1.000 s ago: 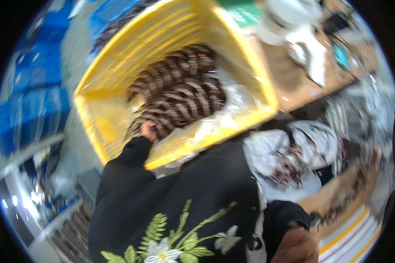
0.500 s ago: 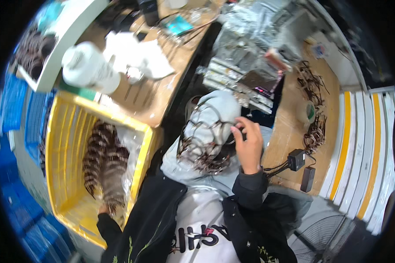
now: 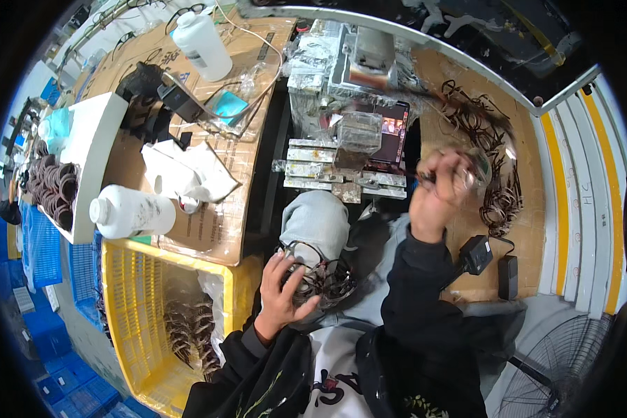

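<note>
A heap of thin dark spectacle frames [image 3: 333, 282] lies on my lap, over grey cloth. My left hand [image 3: 280, 298] rests at the heap's left side, fingers spread and apart. Above the right-hand bench, my right hand [image 3: 435, 195] is blurred by motion, its fingers curled together. A small dark thing shows at its fingertips, too smeared to name. Beyond that hand, more brown frames [image 3: 501, 198] lie loosely piled along the bench. To my left, a yellow basket [image 3: 129, 313] holds rows of brown frames [image 3: 188, 331] beside clear plastic.
Ahead stands a metal fixture [image 3: 310, 157] with a lit phone [image 3: 393, 129] beside it. The left bench carries a white bottle [image 3: 143, 214], another bottle [image 3: 205, 52] and white cloth [image 3: 181, 164]. A black adapter [image 3: 475, 254] sits on the right bench; a fan [image 3: 561, 362] stands below.
My left hand has left the yellow basket and come to the heap on my lap. My right hand has moved from the heap up and right, over the bench. The view has shifted.
</note>
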`<control>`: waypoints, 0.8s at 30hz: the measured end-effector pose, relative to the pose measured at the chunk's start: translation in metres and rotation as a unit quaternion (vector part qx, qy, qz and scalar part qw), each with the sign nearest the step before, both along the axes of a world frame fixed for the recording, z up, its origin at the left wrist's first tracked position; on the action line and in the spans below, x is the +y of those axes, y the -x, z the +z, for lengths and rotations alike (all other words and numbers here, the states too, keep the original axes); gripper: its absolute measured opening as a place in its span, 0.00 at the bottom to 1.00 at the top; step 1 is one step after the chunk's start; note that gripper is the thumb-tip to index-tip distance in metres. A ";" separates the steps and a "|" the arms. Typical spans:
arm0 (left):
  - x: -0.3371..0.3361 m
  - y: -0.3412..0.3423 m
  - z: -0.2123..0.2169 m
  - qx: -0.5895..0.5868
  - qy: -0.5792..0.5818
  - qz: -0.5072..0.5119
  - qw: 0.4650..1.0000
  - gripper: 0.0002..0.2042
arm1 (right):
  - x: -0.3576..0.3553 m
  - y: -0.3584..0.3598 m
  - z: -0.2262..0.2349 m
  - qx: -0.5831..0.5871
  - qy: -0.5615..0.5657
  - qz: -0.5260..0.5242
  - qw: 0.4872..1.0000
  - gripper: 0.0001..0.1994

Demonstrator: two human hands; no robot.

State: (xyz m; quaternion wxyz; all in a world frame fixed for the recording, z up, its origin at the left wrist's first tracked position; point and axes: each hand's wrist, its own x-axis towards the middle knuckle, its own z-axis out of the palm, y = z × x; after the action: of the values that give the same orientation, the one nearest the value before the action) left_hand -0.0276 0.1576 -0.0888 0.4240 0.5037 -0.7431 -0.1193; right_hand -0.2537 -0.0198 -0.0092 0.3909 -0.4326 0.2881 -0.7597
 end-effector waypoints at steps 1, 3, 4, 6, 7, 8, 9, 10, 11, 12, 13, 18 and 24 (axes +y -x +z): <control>-0.007 0.001 0.001 0.016 0.009 0.016 1.000 0.28 | -0.011 -0.007 -0.005 -0.014 -0.006 -0.022 1.000 0.07; -0.022 0.000 0.002 0.023 -0.003 0.037 0.999 0.26 | -0.027 -0.016 -0.014 -0.014 -0.050 -0.038 0.998 0.07; -0.031 0.001 0.003 0.039 0.005 0.041 0.998 0.26 | -0.033 -0.018 -0.018 0.000 -0.086 -0.034 0.996 0.07; -0.049 0.003 0.006 0.063 -0.017 0.059 0.996 0.26 | -0.045 -0.021 -0.023 0.030 -0.063 -0.031 0.997 0.06; -0.058 0.006 0.007 0.076 -0.026 0.063 0.995 0.26 | -0.049 -0.020 -0.026 0.048 -0.069 -0.034 0.996 0.07; -0.067 0.009 0.009 0.089 -0.041 0.067 0.993 0.25 | -0.052 -0.019 -0.029 0.069 -0.082 -0.032 0.994 0.07; -0.073 0.011 0.011 0.084 -0.032 0.073 0.993 0.25 | -0.054 -0.019 -0.032 0.104 -0.078 -0.054 0.990 0.08; -0.078 0.014 0.013 0.081 -0.037 0.073 0.993 0.22 | -0.056 -0.019 -0.036 0.110 -0.069 -0.054 0.990 0.08; -0.083 0.017 0.015 0.071 -0.030 0.065 0.995 0.20 | -0.058 -0.019 -0.039 0.115 -0.060 -0.053 0.990 0.08; -0.085 0.019 0.017 0.061 -0.027 0.061 0.996 0.18 | -0.059 -0.019 -0.042 0.120 -0.053 -0.055 0.990 0.08; -0.086 0.022 0.018 0.066 -0.037 0.068 0.995 0.14 | -0.061 -0.020 -0.045 0.121 -0.055 -0.076 0.988 0.08; -0.076 0.017 0.030 0.091 -0.041 0.026 0.995 0.10 | -0.061 -0.018 -0.053 0.183 -0.042 -0.119 0.975 0.10; -0.073 0.005 0.078 0.108 -0.030 -0.030 0.993 0.26 | -0.001 -0.031 -0.024 0.369 0.082 -0.250 0.891 0.05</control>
State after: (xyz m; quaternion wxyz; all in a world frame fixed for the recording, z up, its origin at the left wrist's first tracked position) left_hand -0.0328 0.0843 -0.0105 0.4823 0.4783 -0.7038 -0.2080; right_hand -0.2227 -0.0208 -0.0334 0.0166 -0.6258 0.4468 -0.6391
